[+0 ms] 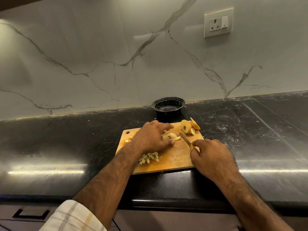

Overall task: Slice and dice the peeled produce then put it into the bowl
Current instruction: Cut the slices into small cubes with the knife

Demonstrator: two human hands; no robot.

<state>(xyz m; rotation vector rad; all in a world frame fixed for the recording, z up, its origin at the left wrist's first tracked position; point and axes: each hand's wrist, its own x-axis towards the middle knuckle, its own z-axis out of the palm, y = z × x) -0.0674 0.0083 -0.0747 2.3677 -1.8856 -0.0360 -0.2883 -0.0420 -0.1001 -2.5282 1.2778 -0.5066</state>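
Observation:
A wooden cutting board [176,157] lies on the dark counter. My left hand [154,135] holds a stack of pale peeled slices [171,136] down at the board's middle, fingers curved over them. My right hand [211,155] grips a yellow-handled knife [185,139], its blade pointing toward the slices and resting just right of them. A pile of diced pieces [150,158] lies at the board's near left, partly under my left forearm. More round slices [190,126] lean together at the far right corner. A black bowl [168,107] stands empty behind the board.
The black counter [66,147] stretches left and right of the board. A marble wall rises behind the bowl, with a socket [218,22] high on the right. A few small scraps [128,140] lie at the board's left edge.

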